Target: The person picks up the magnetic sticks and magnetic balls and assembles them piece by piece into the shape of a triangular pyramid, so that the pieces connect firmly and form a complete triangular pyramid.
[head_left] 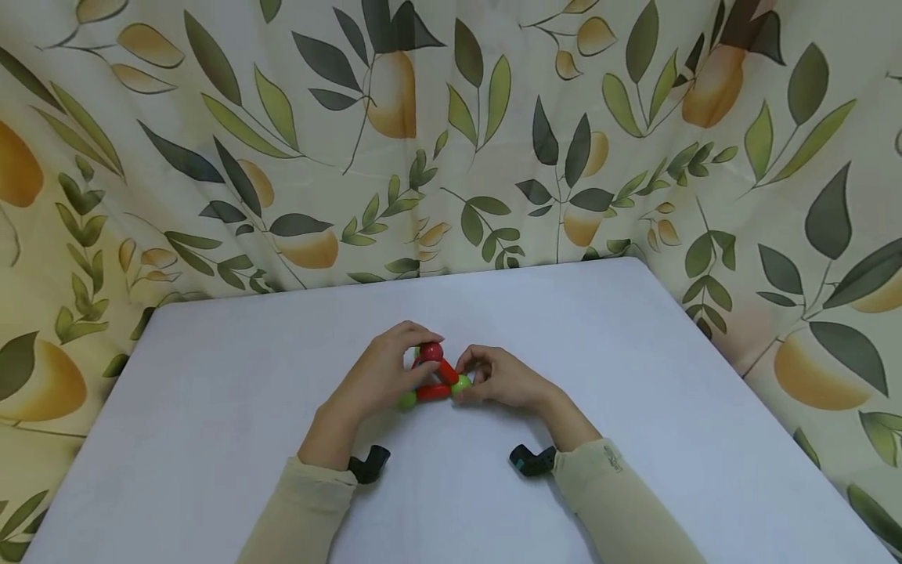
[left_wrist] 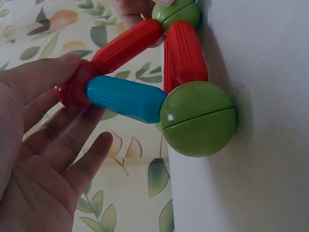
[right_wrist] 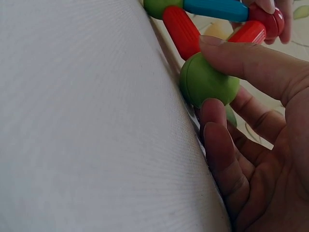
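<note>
A pyramid-like frame of toy balls and ribbed rods stands on the white table (head_left: pixel 451 501). At its top, my left hand (head_left: pixel 377 366) pinches a red ball (head_left: pixel 431 352) between thumb and fingers. My right hand (head_left: pixel 510 381) pinches a green ball (right_wrist: pixel 212 82) at the right lower corner. Another green ball (left_wrist: pixel 198 118) rests at the left corner, joined to the red ball by a blue rod (left_wrist: pixel 126 98). One red rod (left_wrist: pixel 187 53) links the two green balls along the bottom; another red rod (left_wrist: pixel 128 46) slopes up to the red ball. The frame's far side is partly hidden.
Black wrist cameras (head_left: pixel 369 464) stick out inward from both sleeves. Behind the table's far edge hangs a curtain (head_left: pixel 451 157) printed with fruit and leaves, which also runs down both sides.
</note>
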`<state>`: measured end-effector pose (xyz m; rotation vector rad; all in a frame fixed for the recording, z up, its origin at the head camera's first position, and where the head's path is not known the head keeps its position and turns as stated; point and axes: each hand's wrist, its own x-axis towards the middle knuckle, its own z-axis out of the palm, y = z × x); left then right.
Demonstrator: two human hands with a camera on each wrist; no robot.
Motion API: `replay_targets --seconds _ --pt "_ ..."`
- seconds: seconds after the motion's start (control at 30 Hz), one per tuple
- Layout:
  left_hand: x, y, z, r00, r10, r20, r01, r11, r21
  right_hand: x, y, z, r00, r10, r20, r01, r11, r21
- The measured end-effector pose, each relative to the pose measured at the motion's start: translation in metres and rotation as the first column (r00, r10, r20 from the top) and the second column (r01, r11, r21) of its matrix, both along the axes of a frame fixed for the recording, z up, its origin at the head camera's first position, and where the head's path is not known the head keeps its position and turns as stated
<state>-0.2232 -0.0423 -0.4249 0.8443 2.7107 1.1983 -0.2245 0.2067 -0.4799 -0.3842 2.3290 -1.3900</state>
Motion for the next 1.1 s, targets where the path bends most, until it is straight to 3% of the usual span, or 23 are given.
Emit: replay_targets --seconds 0.23,0.53,0.83,1.1 --pt "-0.002 0.001 -0.005 1.0 -0.002 -0.005 0.002 1.0 0.027 -0.001 0.002 -0.002 1.0 -0.013 -0.002 0.013 1.0 -0.008" --pt "-0.006 0.009 -0.013 0.996 -0.016 0.087 0.02 0.999 -0.045 0.005 0.01 -0.002 1.0 -0.025 0.007 0.025 1.0 0.004" --pt "-0.013 0.003 -0.007 0.997 -0.013 0.075 0.018 0.998 -0.057 -0.002 0.005 0.003 1.0 -0.017 -0.015 0.017 1.0 -0.013" --pt "-0.014 -0.008 -0.013 0.997 -0.01 0.071 0.015 0.997 -0.077 -0.006 -0.005 -0.005 1.0 0.014 -0.006 -0.014 1.0 -0.015"
